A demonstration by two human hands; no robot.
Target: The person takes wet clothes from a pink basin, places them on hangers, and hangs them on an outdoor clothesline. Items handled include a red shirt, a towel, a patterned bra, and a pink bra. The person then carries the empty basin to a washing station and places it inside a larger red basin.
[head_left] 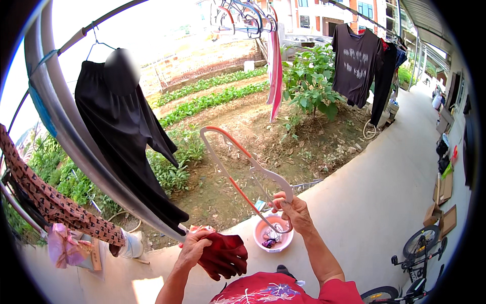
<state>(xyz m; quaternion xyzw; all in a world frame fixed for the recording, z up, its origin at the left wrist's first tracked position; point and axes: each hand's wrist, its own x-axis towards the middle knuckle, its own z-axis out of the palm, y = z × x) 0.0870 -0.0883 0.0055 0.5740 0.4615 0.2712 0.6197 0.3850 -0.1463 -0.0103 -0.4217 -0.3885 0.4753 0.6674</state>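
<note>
My right hand (296, 213) is closed on one end of an orange and pale grey clothes hanger (276, 177), which is tilted out in front of me with nothing on it. A dark red garment (225, 256) hangs bunched from my left hand (195, 248), its fingers pinching the upper edge. What kind of garment it is, I cannot tell. Just below my right hand, a pink basin (284, 247) stands on the concrete, with a few small white and dark pieces in it. Hanger and garment are apart.
Black trousers (119, 129) hang on a line at the left, beside a curved metal post (101, 164). Overhead are several empty hangers (245, 20) and a pink-striped cloth (275, 76). A dark T-shirt (357, 66) hangs farther right. A bicycle (417, 268) stands near the right wall.
</note>
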